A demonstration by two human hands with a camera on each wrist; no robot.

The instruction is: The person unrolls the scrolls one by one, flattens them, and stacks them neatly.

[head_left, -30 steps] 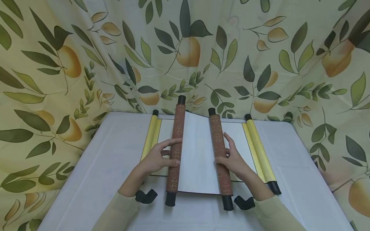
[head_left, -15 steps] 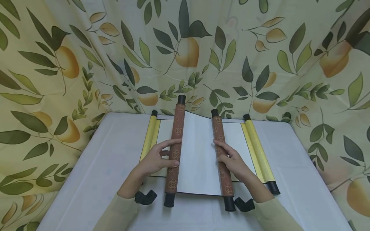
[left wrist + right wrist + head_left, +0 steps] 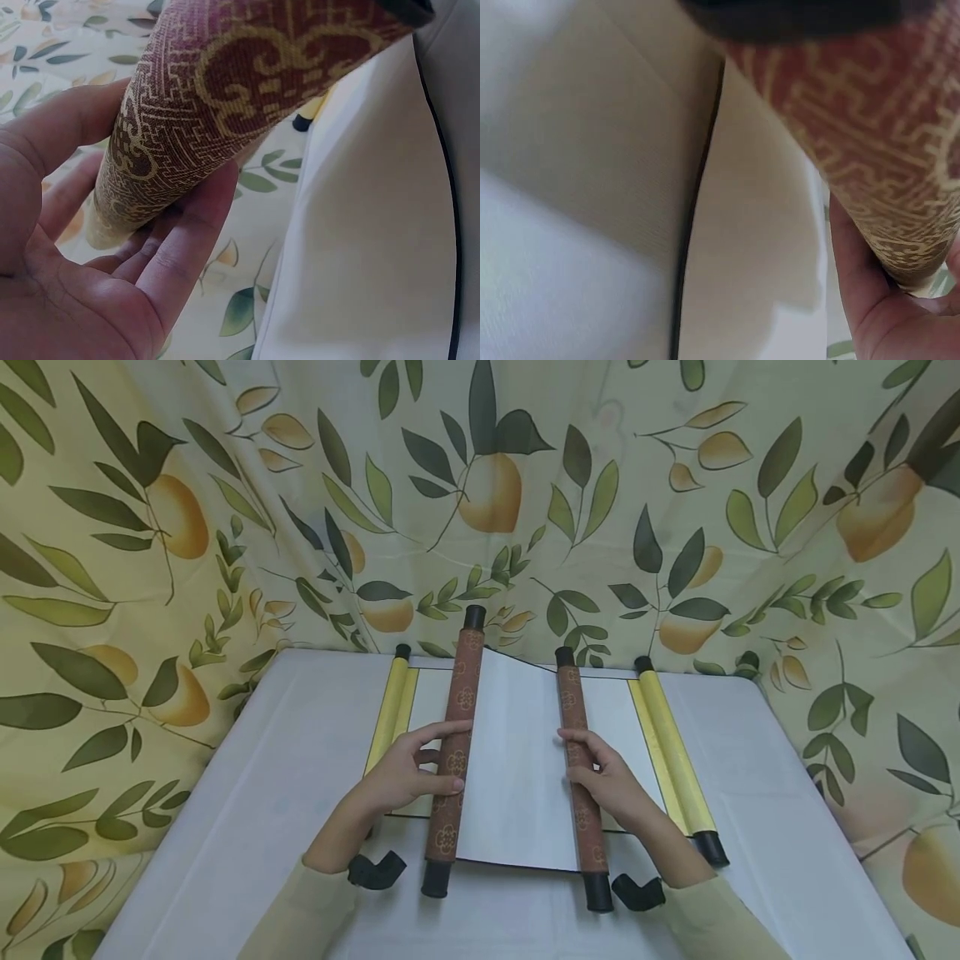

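A scroll with red-brown patterned rolls and black end knobs is held partly unrolled, its white sheet (image 3: 517, 768) spanning the gap between them. My left hand (image 3: 405, 768) grips the left roll (image 3: 456, 752), thumb and index finger reaching across its near face. In the left wrist view, fingers (image 3: 187, 247) curl round the gold-patterned cloth. On the other side, my right hand (image 3: 611, 781) pinches the right roll (image 3: 581, 777) near its middle. The right wrist view shows that roll (image 3: 885, 142) close up, with the sheet's dark edge beside it.
Beneath lies a second scroll with yellow rolls, the left roll (image 3: 386, 714) and the right roll (image 3: 678, 752) spread apart on the white-covered table (image 3: 772, 827). Black wrist pieces (image 3: 378, 870) sit below both hands. A leaf-and-fruit patterned curtain (image 3: 300, 527) hangs behind.
The right roll has moved a little to the right, so more white sheet shows. My right index finger has come over onto the roll. The left hand is nearly still.
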